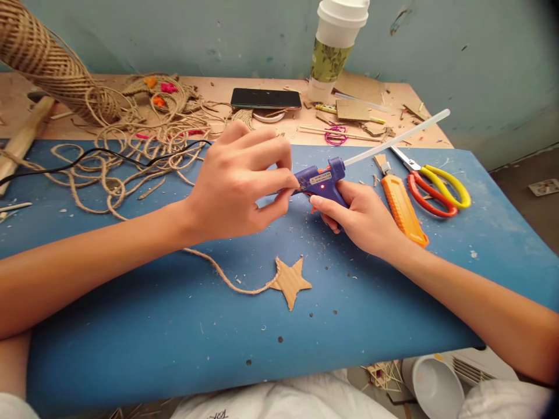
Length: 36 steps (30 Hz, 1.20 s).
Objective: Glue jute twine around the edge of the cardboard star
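My right hand (358, 218) grips the handle of a small blue glue gun (321, 181). A clear glue stick (395, 139) juts from the back of the gun, and a red light glows on its side. My left hand (240, 180) pinches at the gun's nozzle with thumb and fingertips; what is between them is hidden. A cardboard star (290, 281) lies on the blue mat (174, 326) below my hands. A length of jute twine (227, 279) runs from the star's left point up under my left wrist.
An orange utility knife (404, 209) and yellow-red scissors (437, 183) lie right of the gun. Loose twine (126, 157), a twine cone (39, 58), a black cord (87, 157), a phone (266, 98) and a paper cup (334, 46) sit behind. A white bowl (432, 384) is below the mat's edge.
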Each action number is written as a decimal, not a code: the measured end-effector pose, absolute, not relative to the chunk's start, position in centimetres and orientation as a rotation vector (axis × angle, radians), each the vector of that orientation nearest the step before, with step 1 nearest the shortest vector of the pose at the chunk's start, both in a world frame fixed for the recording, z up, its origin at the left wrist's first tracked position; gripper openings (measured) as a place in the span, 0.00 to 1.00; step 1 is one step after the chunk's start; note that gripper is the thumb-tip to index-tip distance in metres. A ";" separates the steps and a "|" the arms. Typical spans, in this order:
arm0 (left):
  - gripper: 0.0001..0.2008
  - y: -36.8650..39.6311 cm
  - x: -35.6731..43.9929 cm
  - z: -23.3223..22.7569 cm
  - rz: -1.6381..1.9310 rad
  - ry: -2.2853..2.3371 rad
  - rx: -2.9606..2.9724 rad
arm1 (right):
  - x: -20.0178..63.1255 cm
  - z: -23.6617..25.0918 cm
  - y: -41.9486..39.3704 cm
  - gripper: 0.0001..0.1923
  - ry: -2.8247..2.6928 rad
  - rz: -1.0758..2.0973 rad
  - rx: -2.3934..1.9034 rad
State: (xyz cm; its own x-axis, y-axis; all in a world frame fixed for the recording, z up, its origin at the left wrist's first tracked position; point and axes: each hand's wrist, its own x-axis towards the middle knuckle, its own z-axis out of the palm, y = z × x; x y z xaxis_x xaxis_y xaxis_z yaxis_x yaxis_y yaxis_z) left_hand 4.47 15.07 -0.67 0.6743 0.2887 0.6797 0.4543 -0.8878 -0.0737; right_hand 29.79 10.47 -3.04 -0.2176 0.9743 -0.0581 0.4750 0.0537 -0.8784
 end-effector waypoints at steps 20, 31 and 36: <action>0.11 15.1 4.8 -1.2 -0.774 -0.704 -2.751 | 29.7 -3.0 10.5 0.22 -1.776 1.064 -1.476; 0.09 15.1 4.7 -1.5 -0.851 -0.585 -2.713 | 30.0 -3.4 10.7 0.23 -1.802 1.021 -1.487; 0.07 15.5 4.8 -2.3 -0.767 -0.660 -2.762 | 30.1 -3.5 10.8 0.24 -1.810 0.999 -1.479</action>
State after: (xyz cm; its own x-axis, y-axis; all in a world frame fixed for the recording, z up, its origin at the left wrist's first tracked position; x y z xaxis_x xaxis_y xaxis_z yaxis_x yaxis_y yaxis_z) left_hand 4.82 15.47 -2.29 0.7658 0.3652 0.5293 0.4687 -0.8806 -0.0705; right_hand 30.15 10.82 -3.52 -0.2078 0.9780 -0.0155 0.5347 0.1003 -0.8391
